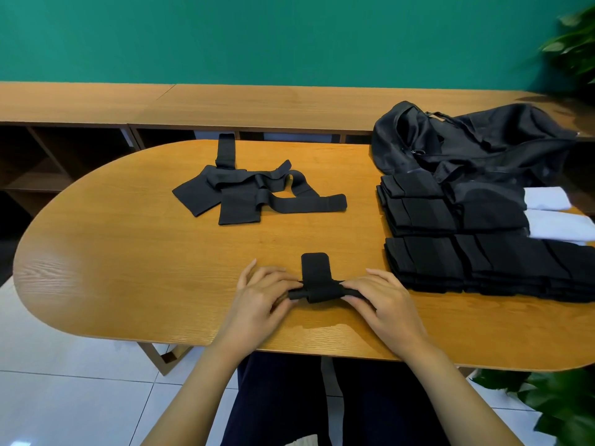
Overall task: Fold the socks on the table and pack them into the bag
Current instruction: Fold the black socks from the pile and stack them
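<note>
Folding now: black knit sock bundle lies at near-centre edge of oval light-wood table, just in front of the person.
L hand: left hand, fingers curled, pinching bundle's left end.
R hand: right hand, same pinch on right end.
Why held so: prob. both ends pinned to the wood so the cross strip can't slip while it's tucked; a guess only.
Axis: rolled part runs left-right betw. the hands; flat tongue crosses it, pointing away toward green wall.
Unfolded: loose heap of flat black socks mid-table, well apart from bundle, likely next picks.
Done pile: rows of folded black socks at right, up against slumped black fabric bag behind them; likely staged for packing.
Extras: white folded cloth pieces beside bag; can't tell what they are.
</note>
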